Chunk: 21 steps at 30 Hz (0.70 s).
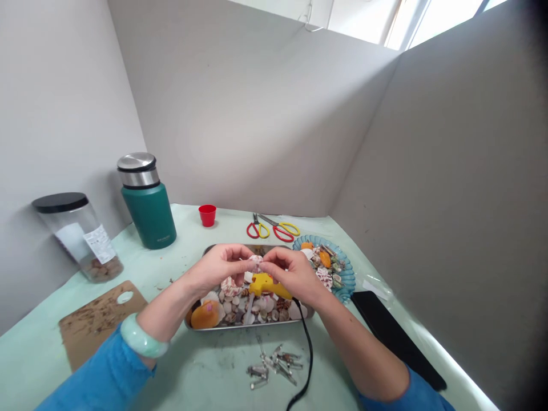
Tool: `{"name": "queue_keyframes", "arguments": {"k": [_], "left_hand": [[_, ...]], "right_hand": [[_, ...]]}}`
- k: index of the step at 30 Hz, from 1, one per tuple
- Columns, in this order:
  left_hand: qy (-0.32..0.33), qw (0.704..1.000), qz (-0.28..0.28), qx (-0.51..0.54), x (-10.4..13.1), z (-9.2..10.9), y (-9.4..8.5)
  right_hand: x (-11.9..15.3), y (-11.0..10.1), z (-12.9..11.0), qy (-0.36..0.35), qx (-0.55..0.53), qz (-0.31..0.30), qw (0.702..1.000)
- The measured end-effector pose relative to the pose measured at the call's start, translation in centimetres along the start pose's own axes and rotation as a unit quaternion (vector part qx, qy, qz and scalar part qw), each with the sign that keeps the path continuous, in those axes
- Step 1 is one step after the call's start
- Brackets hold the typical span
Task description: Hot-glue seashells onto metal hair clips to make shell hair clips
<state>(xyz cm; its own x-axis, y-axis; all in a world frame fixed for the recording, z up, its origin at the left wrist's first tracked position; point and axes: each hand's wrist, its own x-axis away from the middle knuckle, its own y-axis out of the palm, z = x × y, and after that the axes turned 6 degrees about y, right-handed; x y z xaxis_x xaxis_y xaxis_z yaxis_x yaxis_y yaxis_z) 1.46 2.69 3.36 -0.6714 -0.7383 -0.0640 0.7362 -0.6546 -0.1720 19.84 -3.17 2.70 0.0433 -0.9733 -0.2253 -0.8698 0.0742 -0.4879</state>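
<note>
Both hands meet over a metal tray (257, 325) filled with seashells. Between my left hand (220, 265) and my right hand (295, 277) is a small pinkish-white seashell (256, 259), pinched by the fingertips of both. Just below the fingers, a yellow hot glue gun (266, 283) lies across the shells, its nozzle pointing toward the tray's near side. Its black cord (309, 348) runs down off the tray to the table's near edge. A large orange shell (205, 315) sits in the tray's near left corner. Several metal hair clips (276, 365) are piled in front of the tray.
At right stand a blue scalloped plate (349, 274) of shells and a long black flat object (398, 339). Behind lie two pairs of scissors (257, 228) and a red cup (208, 216). Leftward are a green flask (149, 214), a lidded jar (85, 240) and a stained brown board (98, 319).
</note>
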Motion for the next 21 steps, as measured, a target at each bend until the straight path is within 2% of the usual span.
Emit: {"name": "queue_keyframes", "arguments": {"k": [6,16,21], "left_hand": [[-0.006,1.000,-0.001,-0.007,-0.2,0.0,0.0],[-0.060,0.998,-0.017,0.000,-0.4,-0.5,0.3],[-0.060,0.998,-0.030,0.020,-0.5,-0.7,0.5]], "right_hand": [[-0.1,0.0,0.6,0.003,0.004,-0.011,1.000],[-0.4,0.3,1.5,0.092,0.019,-0.061,0.994],[-0.6,0.8,2.1,0.095,0.035,-0.061,0.993]]}}
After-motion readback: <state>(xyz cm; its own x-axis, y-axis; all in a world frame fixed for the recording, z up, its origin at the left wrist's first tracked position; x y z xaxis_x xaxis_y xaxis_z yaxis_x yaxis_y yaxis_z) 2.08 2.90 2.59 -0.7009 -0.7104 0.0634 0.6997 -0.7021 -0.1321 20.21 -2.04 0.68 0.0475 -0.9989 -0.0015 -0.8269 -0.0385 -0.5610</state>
